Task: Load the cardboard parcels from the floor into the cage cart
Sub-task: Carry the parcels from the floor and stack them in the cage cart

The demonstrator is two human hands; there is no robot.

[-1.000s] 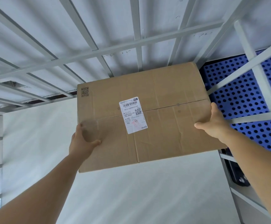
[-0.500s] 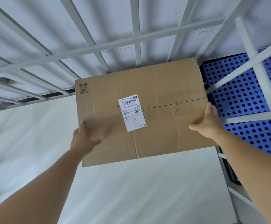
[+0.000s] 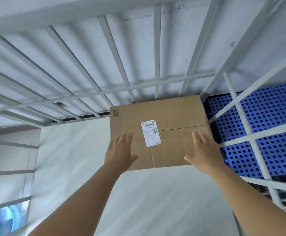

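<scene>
So the cage cart's barred left wall [image 3: 11, 147] runs down the left edge, and its white floor [image 3: 81, 159] spreads out below and left of the person's left hand [image 3: 120, 151]. That hand is flat and spread, fingers straight, thumb sticking out to the right. The fingertips lie over the near-left part of the cardboard parcel [image 3: 169, 113]; can't really tell if they're pressing on it or just hovering above it, but they aren't curled round anything.

The parcel sits on the cart floor, pushed into the far right corner, its back edge right up at the rear bars [image 3: 128, 87]. A printed QR mark [image 3: 115, 113] is just beyond the left fingertips, and a white shipping label [image 3: 150, 133] lies between the two hands, across the taped centre seam.

The right hand [image 3: 202, 153] is the same deal: open, fingers straight and pointing away, thumb out to the left, over the near-right part of the box. Just right of those fingers, through the side bars [image 3: 237, 106], there's a blue perforated panel [image 3: 275, 120] outside the cage.
</scene>
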